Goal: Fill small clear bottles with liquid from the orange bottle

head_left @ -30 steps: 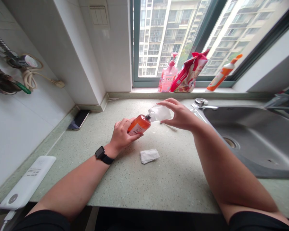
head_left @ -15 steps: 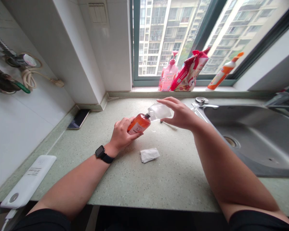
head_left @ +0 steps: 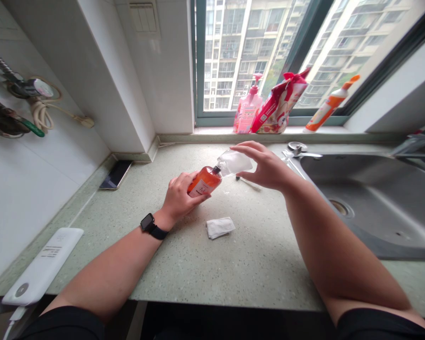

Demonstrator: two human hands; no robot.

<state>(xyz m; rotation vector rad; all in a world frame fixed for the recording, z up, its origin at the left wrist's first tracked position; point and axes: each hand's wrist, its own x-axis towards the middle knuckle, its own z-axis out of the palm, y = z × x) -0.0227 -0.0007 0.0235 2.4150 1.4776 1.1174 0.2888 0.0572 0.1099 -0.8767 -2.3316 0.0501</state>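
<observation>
My left hand (head_left: 180,194) is wrapped round an orange bottle (head_left: 206,183) with a pale label, tilted so its dark threaded neck points up and right. The neck meets the mouth of a clear bottle (head_left: 233,162) that leans down toward it, with whitish, translucent sides. Thumb and fingers of my right hand (head_left: 265,165) curve round the far end of that clear bottle and grip it. Below the two bottles lies a folded white cloth or tissue (head_left: 220,228). Partly behind the right hand, a thin dark-tipped object (head_left: 248,183) rests on the counter.
A steel sink (head_left: 371,203) with a tap (head_left: 301,152) is on the right. On the sill stand a pink pump bottle (head_left: 248,111), a red bag (head_left: 278,106) and an orange-white bottle (head_left: 327,109). A phone (head_left: 116,175) and a white power bank (head_left: 44,267) lie at left.
Almost nothing differs. Both hands keep the two bottles mouth to mouth in the same place, and the view has shifted very slightly.
</observation>
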